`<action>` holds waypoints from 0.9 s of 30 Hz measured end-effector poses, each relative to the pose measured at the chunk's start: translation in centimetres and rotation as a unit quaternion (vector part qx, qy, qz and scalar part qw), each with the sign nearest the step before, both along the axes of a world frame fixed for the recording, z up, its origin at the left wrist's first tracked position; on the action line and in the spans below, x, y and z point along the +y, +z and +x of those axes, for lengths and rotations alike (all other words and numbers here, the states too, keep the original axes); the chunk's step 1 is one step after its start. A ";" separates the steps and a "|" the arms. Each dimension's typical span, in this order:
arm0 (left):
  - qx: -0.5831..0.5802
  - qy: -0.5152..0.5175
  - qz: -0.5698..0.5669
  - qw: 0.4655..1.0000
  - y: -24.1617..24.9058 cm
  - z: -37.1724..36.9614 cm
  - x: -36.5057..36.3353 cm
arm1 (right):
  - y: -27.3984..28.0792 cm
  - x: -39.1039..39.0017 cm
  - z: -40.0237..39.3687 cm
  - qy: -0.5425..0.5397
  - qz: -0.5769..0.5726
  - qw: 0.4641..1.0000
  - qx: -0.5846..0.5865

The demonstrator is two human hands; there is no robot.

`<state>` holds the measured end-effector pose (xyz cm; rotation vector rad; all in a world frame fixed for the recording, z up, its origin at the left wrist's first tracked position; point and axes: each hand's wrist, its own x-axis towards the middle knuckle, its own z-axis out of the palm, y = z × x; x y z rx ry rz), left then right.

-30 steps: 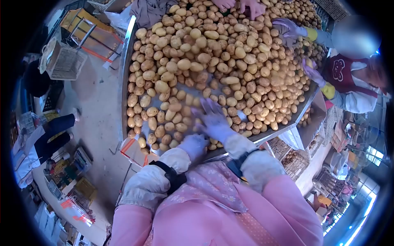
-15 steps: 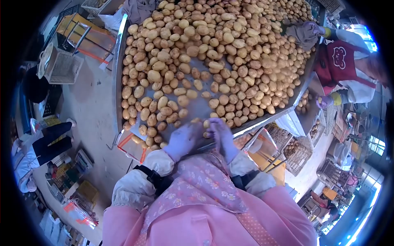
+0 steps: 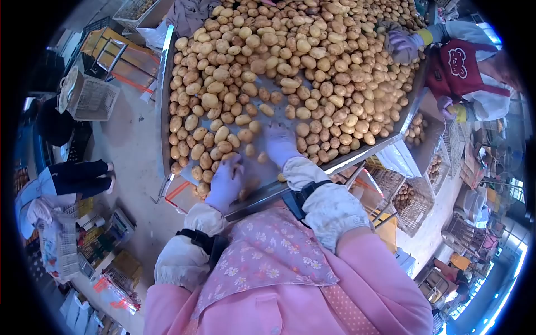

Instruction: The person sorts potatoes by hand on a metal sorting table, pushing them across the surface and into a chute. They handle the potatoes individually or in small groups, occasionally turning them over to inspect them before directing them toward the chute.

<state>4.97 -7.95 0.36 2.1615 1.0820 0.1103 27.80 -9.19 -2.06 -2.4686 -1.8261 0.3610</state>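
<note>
Since one potato sits just past the fingers of the right hand, long axis slanted, the left hand's farther off; can't tell if either's gripping anything.

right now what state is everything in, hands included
left hand, gloved, fingers bent
right hand, gloved, fingers pointing down
potatoes, loose, heaped thickest toward the far side
table, partly covered
grey cloth at far left, bunched
crate at lower right, partly filled
</note>
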 end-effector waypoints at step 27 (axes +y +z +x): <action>0.089 -0.063 0.122 0.986 -0.6 2.9 1.3 | 3.6 -15.7 11.2 -0.218 0.123 0.950 0.185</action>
